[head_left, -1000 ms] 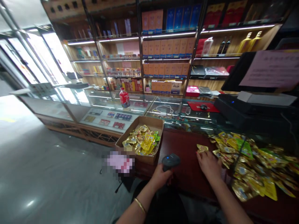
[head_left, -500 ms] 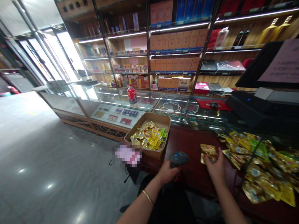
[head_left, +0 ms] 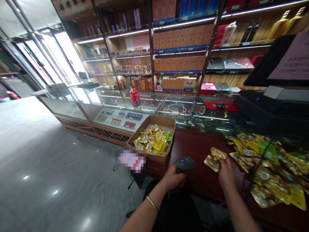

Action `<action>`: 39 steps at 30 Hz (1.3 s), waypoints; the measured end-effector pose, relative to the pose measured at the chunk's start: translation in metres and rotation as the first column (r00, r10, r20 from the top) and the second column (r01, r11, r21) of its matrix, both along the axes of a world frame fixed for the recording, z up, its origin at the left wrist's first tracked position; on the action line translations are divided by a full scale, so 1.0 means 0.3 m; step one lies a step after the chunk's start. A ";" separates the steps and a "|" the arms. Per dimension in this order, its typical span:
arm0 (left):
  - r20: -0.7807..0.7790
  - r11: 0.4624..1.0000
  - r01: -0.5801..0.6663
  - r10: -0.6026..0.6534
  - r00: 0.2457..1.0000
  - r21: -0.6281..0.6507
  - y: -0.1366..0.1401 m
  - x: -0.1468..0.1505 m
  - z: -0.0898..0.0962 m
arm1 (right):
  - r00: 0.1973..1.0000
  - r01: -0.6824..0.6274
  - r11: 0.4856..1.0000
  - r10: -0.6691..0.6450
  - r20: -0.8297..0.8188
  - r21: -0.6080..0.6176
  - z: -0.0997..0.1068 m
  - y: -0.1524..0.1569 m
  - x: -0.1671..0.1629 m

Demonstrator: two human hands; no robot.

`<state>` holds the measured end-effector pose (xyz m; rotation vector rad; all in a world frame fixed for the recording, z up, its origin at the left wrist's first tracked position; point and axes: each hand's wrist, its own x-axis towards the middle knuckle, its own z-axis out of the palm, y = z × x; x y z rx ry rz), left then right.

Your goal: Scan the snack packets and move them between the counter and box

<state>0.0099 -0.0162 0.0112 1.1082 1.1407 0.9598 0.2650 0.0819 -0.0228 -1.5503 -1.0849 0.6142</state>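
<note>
A dark barcode scanner [head_left: 185, 163] with a small blue light is gripped by its handle in my left hand [head_left: 172, 178]. My right hand [head_left: 227, 174] pinches a gold foil snack packet [head_left: 214, 159] at its right edge, and the packet is tilted above the dark red table [head_left: 193, 141]. To the right of this hand lies a loose pile of gold, yellow and green snack packets [head_left: 267, 170]. An open cardboard box [head_left: 171, 129] beyond my left hand holds several more such packets [head_left: 154, 140].
Behind the table runs a glass display counter [head_left: 116, 103] with a red-labelled bottle [head_left: 134, 96], a white cable [head_left: 173, 109] and a mouse [head_left: 220, 105] on a red pad. A dark monitor [head_left: 270, 61] stands at the right. A blurred pinkish panel [head_left: 131, 160] is left of the box.
The packet in my right hand has turned and tilted, with my fingers now at its right edge. My left hand and the scanner stay nearly where they were.
</note>
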 end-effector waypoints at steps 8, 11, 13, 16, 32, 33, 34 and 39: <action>-0.039 1.000 0.025 -0.024 0.999 0.011 -0.009 -0.004 0.002 | 0.983 0.025 0.997 -0.012 -0.183 0.070 -0.046 0.008 0.003; -0.049 1.000 0.017 -0.017 0.999 0.003 -0.009 -0.003 -0.005 | 0.977 0.046 0.997 -0.032 -0.213 0.058 -0.048 0.014 -0.001; -0.057 1.000 -0.003 0.003 0.998 -0.004 -0.008 -0.001 -0.009 | 0.978 0.027 0.997 -0.012 -0.209 0.069 -0.037 0.012 -0.007; -0.060 1.000 0.015 -0.015 0.998 0.000 -0.005 -0.001 -0.005 | 0.978 -0.029 0.995 0.048 -0.203 0.096 -0.022 0.010 -0.014; -0.099 0.998 0.056 -0.054 0.994 0.023 -0.002 -0.006 -0.003 | 0.936 0.002 0.994 0.035 -0.350 0.105 -0.073 0.037 -0.005; -0.100 0.998 0.051 -0.048 0.994 0.028 -0.001 -0.005 -0.007 | 0.936 -0.003 0.994 0.040 -0.349 0.106 -0.076 0.037 -0.002; -0.098 0.999 0.043 -0.039 0.994 0.032 0.000 -0.004 -0.009 | 0.935 -0.009 0.995 0.045 -0.351 0.103 -0.078 0.036 0.001; -0.043 0.999 -0.032 0.033 0.999 0.028 0.007 0.008 -0.016 | 0.914 -0.033 0.999 0.047 -0.403 0.042 0.017 0.042 -0.057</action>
